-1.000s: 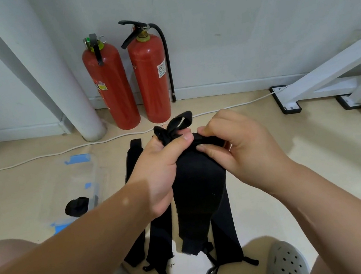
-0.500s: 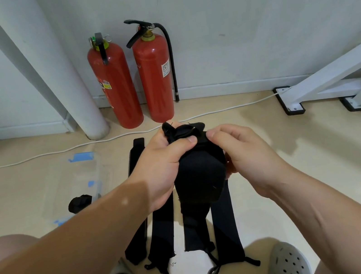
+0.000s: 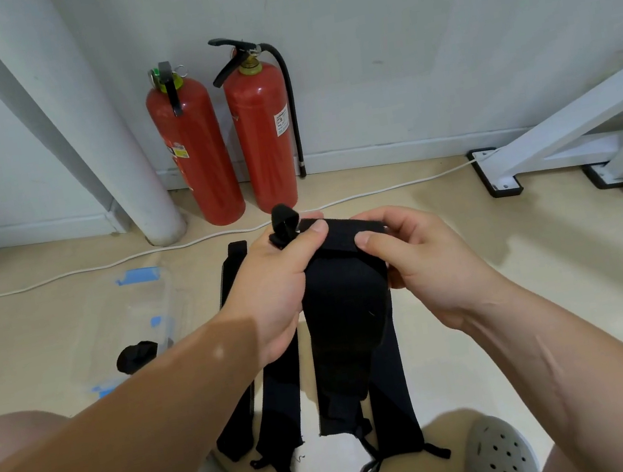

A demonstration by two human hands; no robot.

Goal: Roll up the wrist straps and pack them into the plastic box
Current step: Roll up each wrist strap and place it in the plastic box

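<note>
A: Where is the strap (image 3: 347,312) hanging?
B: Above the floor; left hand (image 3: 268,284) and right hand (image 3: 425,262) are gripping its rolled top, fingers curled. Box (image 3: 137,314) is sitting to their left.

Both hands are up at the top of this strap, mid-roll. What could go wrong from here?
Only the left hand and right hand pinch the rolled top of the held strap; its long tail hangs free, so a loosened grip could let the roll spring open.
That tail hangs over the loose straps on the floor, whose end loops might snag it.
</note>
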